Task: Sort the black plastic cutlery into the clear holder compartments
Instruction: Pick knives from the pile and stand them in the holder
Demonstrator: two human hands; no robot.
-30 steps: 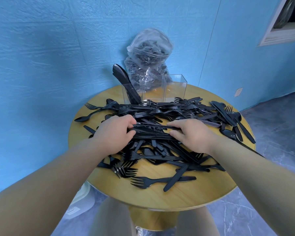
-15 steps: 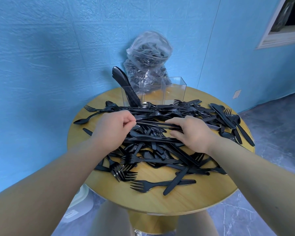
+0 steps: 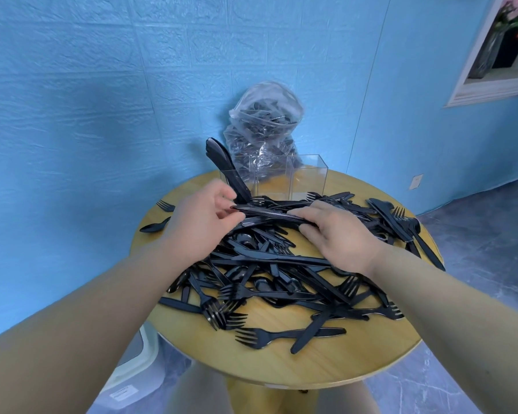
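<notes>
A round wooden table [image 3: 281,366] carries nearly the whole job still undone: a wide heap [image 3: 281,264] of black forks, knives and spoons covers most of the top, lying every way. At the far edge stands the clear holder [image 3: 307,177], with a bag [image 3: 263,127] of more cutlery behind it against the wall. Only the left compartment holds anything, a few knives [image 3: 222,162] standing and leaning left; the middle and right ones look empty. So I judge the sorting barely begun.

Above the heap, just before the holder, both hands grip a small bundle [image 3: 269,215] of what look like knives. Its long axis runs left to right, nearly level, one end toward each hand; which end is the blades I cannot tell. The left hand [image 3: 201,222] pinches the left end between thumb and fingers. The right hand [image 3: 338,234] has its fingers curled over the right end.
</notes>
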